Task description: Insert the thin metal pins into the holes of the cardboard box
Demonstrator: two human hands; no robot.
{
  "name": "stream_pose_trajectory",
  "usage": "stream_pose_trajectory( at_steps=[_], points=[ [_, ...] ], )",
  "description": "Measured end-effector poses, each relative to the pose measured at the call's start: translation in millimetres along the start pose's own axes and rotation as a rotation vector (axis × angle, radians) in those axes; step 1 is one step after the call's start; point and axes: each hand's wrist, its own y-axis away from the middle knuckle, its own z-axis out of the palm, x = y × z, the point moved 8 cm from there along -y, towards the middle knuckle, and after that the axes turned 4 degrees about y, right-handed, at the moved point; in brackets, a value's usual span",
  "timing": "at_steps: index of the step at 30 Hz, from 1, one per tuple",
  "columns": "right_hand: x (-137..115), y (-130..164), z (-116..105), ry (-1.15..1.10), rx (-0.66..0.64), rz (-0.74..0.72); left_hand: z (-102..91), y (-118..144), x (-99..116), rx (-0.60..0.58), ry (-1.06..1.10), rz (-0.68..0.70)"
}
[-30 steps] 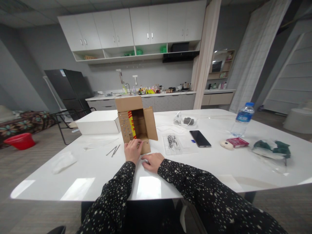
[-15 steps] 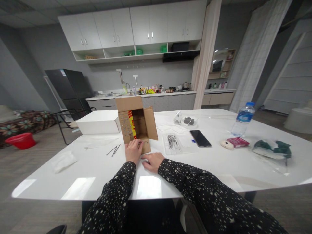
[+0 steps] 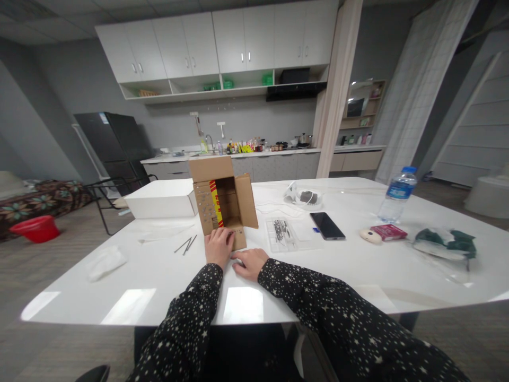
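A cardboard box (image 3: 228, 207) stands with its open side toward me and its flaps spread. Small shiny bits dot its left flap, and a yellow-and-red strip runs along the opening. My left hand (image 3: 218, 245) lies on the box's lower flap (image 3: 239, 242), fingers stretched over it and holding nothing that shows. Just right of it, my right hand (image 3: 249, 263) rests on the white table, fingers pointing left near the flap's front edge, with no object visible in them. Beside the box sits a clear compartment case (image 3: 280, 234) of small metal pieces. Several thin dark rods (image 3: 186, 244) lie to the left.
A long white box (image 3: 161, 199) stands behind left, and crumpled white wrapping (image 3: 106, 262) lies at left. Toward the right are a black phone (image 3: 326, 226), a coiled white cable (image 3: 308, 199), a red packet (image 3: 388, 232), a water bottle (image 3: 398, 195) and a green-and-white bundle (image 3: 443, 244).
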Motion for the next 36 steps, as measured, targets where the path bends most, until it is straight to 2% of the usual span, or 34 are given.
stream_pose_trajectory(
  at_steps=[25,36],
  points=[
    [0.7,-0.9,3.2,0.023,0.019,-0.029,-2.5,2.7,4.0,0.017,0.029,0.047],
    [1.7,-2.2,5.3,0.037,0.012,-0.013,-0.5,4.0,8.8,-0.025,0.023,0.089]
  ],
)
